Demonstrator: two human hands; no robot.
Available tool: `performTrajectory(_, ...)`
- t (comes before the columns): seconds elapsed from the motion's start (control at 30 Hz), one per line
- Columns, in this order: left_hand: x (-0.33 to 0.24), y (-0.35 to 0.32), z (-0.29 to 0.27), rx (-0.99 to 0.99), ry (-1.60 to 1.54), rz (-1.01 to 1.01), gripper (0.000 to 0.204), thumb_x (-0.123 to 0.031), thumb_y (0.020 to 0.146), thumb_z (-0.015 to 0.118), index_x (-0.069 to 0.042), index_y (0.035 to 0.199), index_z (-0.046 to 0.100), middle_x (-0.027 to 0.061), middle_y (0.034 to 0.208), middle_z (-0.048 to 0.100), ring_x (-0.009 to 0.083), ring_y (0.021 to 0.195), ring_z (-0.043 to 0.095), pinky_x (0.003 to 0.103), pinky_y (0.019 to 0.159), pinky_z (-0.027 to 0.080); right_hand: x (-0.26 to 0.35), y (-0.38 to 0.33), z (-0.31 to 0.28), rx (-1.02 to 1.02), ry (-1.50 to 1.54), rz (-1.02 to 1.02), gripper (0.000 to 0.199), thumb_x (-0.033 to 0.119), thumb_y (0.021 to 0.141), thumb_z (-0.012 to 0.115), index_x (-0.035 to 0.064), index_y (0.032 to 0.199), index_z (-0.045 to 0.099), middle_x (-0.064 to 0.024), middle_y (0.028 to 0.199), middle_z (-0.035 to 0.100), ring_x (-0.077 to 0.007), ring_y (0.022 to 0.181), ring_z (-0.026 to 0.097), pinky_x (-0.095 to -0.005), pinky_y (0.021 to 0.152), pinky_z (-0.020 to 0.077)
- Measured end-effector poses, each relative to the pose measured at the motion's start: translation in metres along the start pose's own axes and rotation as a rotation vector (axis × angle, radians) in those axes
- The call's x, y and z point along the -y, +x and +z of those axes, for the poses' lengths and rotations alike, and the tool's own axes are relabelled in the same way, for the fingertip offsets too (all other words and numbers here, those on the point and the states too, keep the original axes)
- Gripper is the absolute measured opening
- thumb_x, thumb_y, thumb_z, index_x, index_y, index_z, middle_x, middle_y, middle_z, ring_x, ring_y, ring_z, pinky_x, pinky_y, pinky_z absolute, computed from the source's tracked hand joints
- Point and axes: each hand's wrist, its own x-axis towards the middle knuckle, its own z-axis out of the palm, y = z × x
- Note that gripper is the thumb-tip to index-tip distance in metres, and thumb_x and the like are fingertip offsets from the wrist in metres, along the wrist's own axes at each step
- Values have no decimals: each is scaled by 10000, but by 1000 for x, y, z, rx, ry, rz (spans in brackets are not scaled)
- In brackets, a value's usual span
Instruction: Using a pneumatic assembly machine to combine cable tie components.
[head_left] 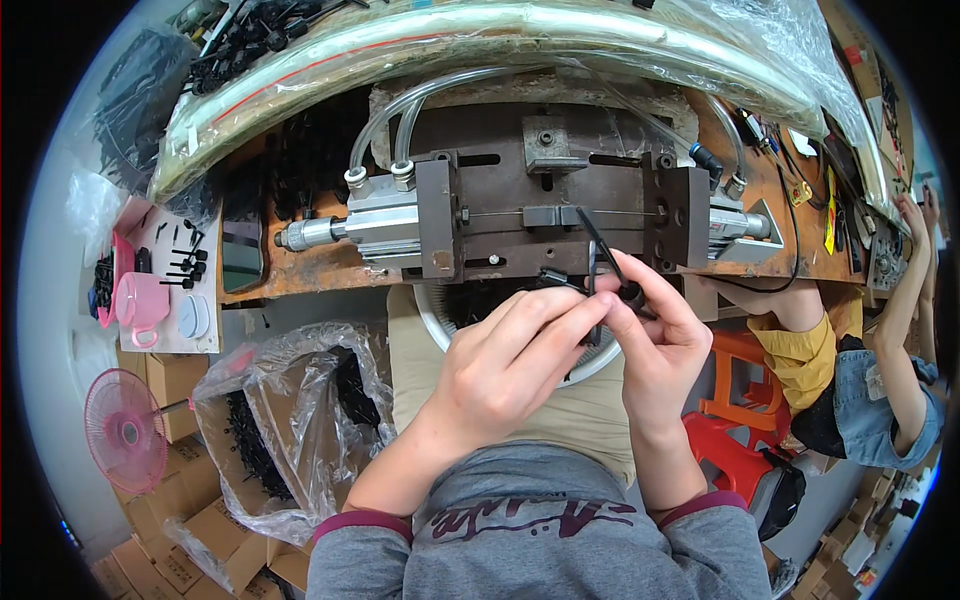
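My hands meet in front of the machine's near edge. My right hand (665, 345) pinches a black plastic part with a thin stem (632, 292); its thicker end lies between thumb and fingers, and the stem points up and left toward the machine. Closed beside it, my left hand (515, 360) has its fingertips on a thin dark strip (592, 265). Whether the strip and the stemmed part are joined, I cannot tell. Below my hands, a white round basin (437, 318) with black pieces in it sits at my lap, partly hidden.
A clamping machine with two silver cylinders (385, 228) and a small central block (552, 216) stands on the wooden bench (285, 285). Clear hoses (385, 120) arch over it. Left are a plastic-lined box (290, 430) and a pink fan (127, 432). Another person (890, 390) sits right.
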Motion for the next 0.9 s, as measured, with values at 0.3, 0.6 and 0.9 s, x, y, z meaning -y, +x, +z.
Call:
performTrajectory(0.3,-10,5,-20,21,-58,-6,398,142,606,736,28,986,708,183,1038,707,245,860,723,307,759,602,2,8,-6,-137,-129,-120,302,-93,901,612,-92,1203,615,-177,1036,671,-249,876,719,-285,736,612)
performTrajectory(0.6,0,12,-17,2,-241,-69,405,19,660,840,19,1037,694,245,1204,648,283,1015,702,369,898,564,6,6,-12,-159,-109,-125,316,-82,921,588,-101,1237,580,-209,1053,670,-260,883,717,-301,754,610)
performTrajectory(0.9,14,2,3,127,398,23,317,-91,709,776,-23,1012,711,113,1246,656,231,818,667,348,797,522,10,4,-24,-167,-13,-169,330,-65,935,565,-95,1264,554,-214,1026,672,-276,864,721,-331,764,613)
